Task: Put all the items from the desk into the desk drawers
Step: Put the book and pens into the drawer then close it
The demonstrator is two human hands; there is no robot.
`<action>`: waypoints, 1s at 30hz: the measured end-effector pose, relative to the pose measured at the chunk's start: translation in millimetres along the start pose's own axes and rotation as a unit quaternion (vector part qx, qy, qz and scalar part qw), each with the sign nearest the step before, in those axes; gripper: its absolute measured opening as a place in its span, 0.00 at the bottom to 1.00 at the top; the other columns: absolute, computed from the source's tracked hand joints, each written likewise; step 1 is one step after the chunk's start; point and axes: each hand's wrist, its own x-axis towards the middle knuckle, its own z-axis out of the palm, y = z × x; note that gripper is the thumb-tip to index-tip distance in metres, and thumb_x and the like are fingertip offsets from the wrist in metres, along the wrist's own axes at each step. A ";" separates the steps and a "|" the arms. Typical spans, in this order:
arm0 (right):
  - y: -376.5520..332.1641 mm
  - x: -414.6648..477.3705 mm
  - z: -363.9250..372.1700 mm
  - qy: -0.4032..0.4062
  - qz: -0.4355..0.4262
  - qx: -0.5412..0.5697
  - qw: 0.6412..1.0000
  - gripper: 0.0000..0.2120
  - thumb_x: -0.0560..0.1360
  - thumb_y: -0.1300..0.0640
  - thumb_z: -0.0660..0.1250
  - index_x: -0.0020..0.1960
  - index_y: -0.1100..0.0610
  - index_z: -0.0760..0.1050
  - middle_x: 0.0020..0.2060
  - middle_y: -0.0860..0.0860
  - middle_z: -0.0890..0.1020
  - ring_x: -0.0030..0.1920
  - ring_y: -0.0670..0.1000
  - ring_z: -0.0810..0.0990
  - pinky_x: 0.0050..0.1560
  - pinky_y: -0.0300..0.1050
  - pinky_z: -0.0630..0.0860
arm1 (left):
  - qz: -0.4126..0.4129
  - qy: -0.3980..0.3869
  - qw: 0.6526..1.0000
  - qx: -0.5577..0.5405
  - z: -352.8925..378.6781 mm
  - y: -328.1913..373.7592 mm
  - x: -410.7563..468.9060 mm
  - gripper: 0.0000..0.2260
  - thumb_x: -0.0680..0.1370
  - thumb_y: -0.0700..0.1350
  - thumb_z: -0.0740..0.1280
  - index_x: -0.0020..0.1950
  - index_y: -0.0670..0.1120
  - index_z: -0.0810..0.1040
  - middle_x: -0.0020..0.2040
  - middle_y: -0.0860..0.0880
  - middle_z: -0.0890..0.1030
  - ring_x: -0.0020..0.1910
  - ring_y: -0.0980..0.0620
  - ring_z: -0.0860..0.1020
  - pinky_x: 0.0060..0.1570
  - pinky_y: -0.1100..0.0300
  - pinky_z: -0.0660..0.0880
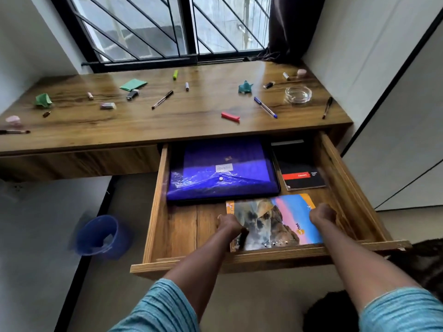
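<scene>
The wooden desk (191, 121) has its right drawer (263, 256) pulled far out. In the drawer lie a blue plastic folder (223, 173), a black booklet (302, 173) and a colourful notebook (280, 224). My left hand (229, 224) curls on the notebook's left edge and my right hand (322, 215) on its right edge. Loose on the desktop are a blue pen (265, 107), a black pen (162, 99), a red clip (230, 116), a glass ashtray (298, 94), green paper scraps (133, 85), erasers and small sticks.
A blue bucket (98, 236) stands on the floor left of the drawer. The left drawer front (79, 161) is closed. A barred window (167, 27) and a dark curtain (290, 27) back the desk. White cabinet doors (395, 140) stand close on the right.
</scene>
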 end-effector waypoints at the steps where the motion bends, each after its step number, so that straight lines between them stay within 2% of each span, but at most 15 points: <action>1: 1.7 3.0 -0.6 0.000 0.002 -0.006 1.000 0.17 0.78 0.66 0.60 0.65 0.74 0.69 0.64 0.68 0.73 0.66 0.65 0.72 0.62 0.51 0.70 | 0.006 -0.002 1.000 0.006 4.3 2.7 2.2 0.22 0.72 0.46 0.73 0.62 0.41 0.74 0.64 0.41 0.72 0.62 0.45 0.73 0.62 0.57 0.73; 4: 7.8 7.7 -2.3 -0.015 0.000 -0.016 1.000 0.16 0.79 0.66 0.58 0.64 0.73 0.69 0.63 0.67 0.74 0.64 0.65 0.72 0.62 0.52 0.70 | 0.023 0.011 1.000 0.016 14.7 6.8 4.6 0.20 0.73 0.45 0.72 0.62 0.42 0.73 0.65 0.40 0.66 0.63 0.44 0.70 0.64 0.56 0.71; 7: 8.6 7.7 4.1 0.011 0.009 -0.018 1.000 0.16 0.78 0.66 0.58 0.64 0.72 0.70 0.63 0.67 0.74 0.64 0.66 0.73 0.62 0.55 0.71 | 0.043 0.025 0.998 0.022 20.0 5.9 1.1 0.20 0.73 0.47 0.72 0.61 0.41 0.73 0.63 0.42 0.66 0.54 0.48 0.72 0.57 0.59 0.75; 9: 6.5 4.6 11.2 0.032 0.011 -0.020 0.999 0.16 0.79 0.66 0.58 0.65 0.71 0.69 0.64 0.67 0.73 0.64 0.66 0.72 0.62 0.56 0.71 | 0.046 0.029 0.998 0.031 18.8 2.1 0.1 0.22 0.72 0.50 0.72 0.61 0.41 0.73 0.64 0.42 0.66 0.53 0.49 0.71 0.56 0.59 0.75; 12: 1.3 -2.5 17.8 0.035 0.016 -0.042 0.998 0.18 0.79 0.65 0.55 0.67 0.70 0.66 0.66 0.67 0.68 0.66 0.67 0.68 0.65 0.56 0.67 | 0.052 0.018 0.997 0.048 13.3 -2.1 -2.7 0.25 0.73 0.52 0.71 0.63 0.39 0.71 0.66 0.41 0.64 0.56 0.49 0.70 0.60 0.57 0.73; 15: -1.5 -6.5 27.0 0.042 0.018 -0.064 0.997 0.20 0.79 0.66 0.53 0.70 0.69 0.62 0.68 0.66 0.64 0.68 0.67 0.64 0.68 0.58 0.62 | 0.071 -0.009 0.995 0.076 6.1 -5.3 -7.3 0.26 0.75 0.54 0.68 0.65 0.38 0.69 0.65 0.40 0.66 0.54 0.49 0.72 0.56 0.57 0.73; 17: -3.4 -12.8 33.9 0.026 0.008 -0.090 0.996 0.22 0.79 0.65 0.52 0.73 0.67 0.58 0.71 0.64 0.60 0.69 0.66 0.62 0.70 0.59 0.61 | 0.090 -0.036 0.992 0.084 -1.7 -7.9 -11.6 0.22 0.76 0.54 0.67 0.60 0.38 0.72 0.57 0.42 0.70 0.44 0.52 0.73 0.45 0.61 0.74; 19: -6.1 -21.4 38.2 0.001 -0.015 -0.103 0.995 0.24 0.80 0.62 0.52 0.75 0.65 0.54 0.74 0.62 0.55 0.73 0.64 0.57 0.73 0.59 0.57 | 0.113 -0.059 0.987 0.098 -10.8 -9.4 -17.2 0.18 0.75 0.56 0.67 0.51 0.40 0.75 0.44 0.47 0.71 0.34 0.56 0.68 0.32 0.66 0.70; 20: -6.5 -25.7 39.4 -0.015 -0.032 -0.116 0.993 0.26 0.80 0.58 0.55 0.75 0.64 0.53 0.75 0.61 0.53 0.74 0.63 0.54 0.74 0.58 0.55 | 0.129 -0.073 0.983 0.104 -13.4 -9.8 -18.9 0.20 0.75 0.57 0.67 0.51 0.40 0.75 0.42 0.48 0.71 0.33 0.56 0.68 0.32 0.65 0.71; 21: -7.5 -31.8 40.1 -0.033 -0.053 -0.143 0.988 0.29 0.79 0.55 0.59 0.75 0.63 0.53 0.75 0.60 0.52 0.74 0.62 0.53 0.74 0.56 0.55 | 0.146 -0.092 0.978 0.113 -16.3 -11.3 -21.8 0.22 0.74 0.59 0.68 0.54 0.40 0.76 0.42 0.48 0.72 0.35 0.55 0.71 0.37 0.62 0.76; 23: -10.1 -43.5 40.1 -0.065 -0.094 -0.211 0.971 0.31 0.77 0.50 0.63 0.74 0.61 0.55 0.75 0.58 0.55 0.74 0.60 0.56 0.72 0.54 0.59 | 0.176 -0.134 0.963 0.152 -24.6 -14.7 -28.5 0.28 0.72 0.62 0.68 0.57 0.39 0.75 0.45 0.46 0.74 0.41 0.50 0.73 0.49 0.55 0.78; 25: -15.5 -54.1 37.4 -0.085 -0.101 -0.239 0.962 0.26 0.78 0.52 0.61 0.72 0.60 0.61 0.72 0.58 0.62 0.71 0.59 0.62 0.68 0.53 0.64 | 0.192 -0.171 0.945 0.203 -35.2 -15.9 -36.4 0.28 0.72 0.62 0.68 0.58 0.40 0.75 0.49 0.43 0.74 0.48 0.47 0.74 0.52 0.54 0.74; 27: -19.6 -66.5 32.7 -0.088 -0.087 -0.252 0.960 0.19 0.78 0.54 0.59 0.68 0.58 0.68 0.67 0.57 0.70 0.68 0.58 0.68 0.66 0.52 0.65 | 0.217 -0.190 0.926 0.244 -43.2 -16.7 -38.2 0.26 0.71 0.62 0.69 0.56 0.43 0.75 0.51 0.44 0.76 0.51 0.46 0.74 0.49 0.56 0.72; 29: -20.8 -78.1 25.8 -0.074 -0.074 -0.243 0.964 0.16 0.78 0.53 0.60 0.63 0.58 0.73 0.63 0.56 0.75 0.64 0.57 0.72 0.64 0.50 0.67 | 0.256 -0.193 0.903 0.286 -48.6 -13.1 -38.2 0.26 0.67 0.66 0.71 0.49 0.45 0.75 0.47 0.47 0.76 0.46 0.48 0.74 0.43 0.59 0.71; 30: -19.8 -82.9 22.1 -0.063 -0.074 -0.227 0.969 0.16 0.78 0.52 0.61 0.62 0.58 0.74 0.61 0.56 0.77 0.63 0.56 0.74 0.61 0.48 0.69 | 0.283 -0.191 0.889 0.306 -48.4 -11.3 -35.4 0.28 0.64 0.68 0.70 0.47 0.44 0.75 0.47 0.47 0.78 0.46 0.48 0.75 0.43 0.58 0.73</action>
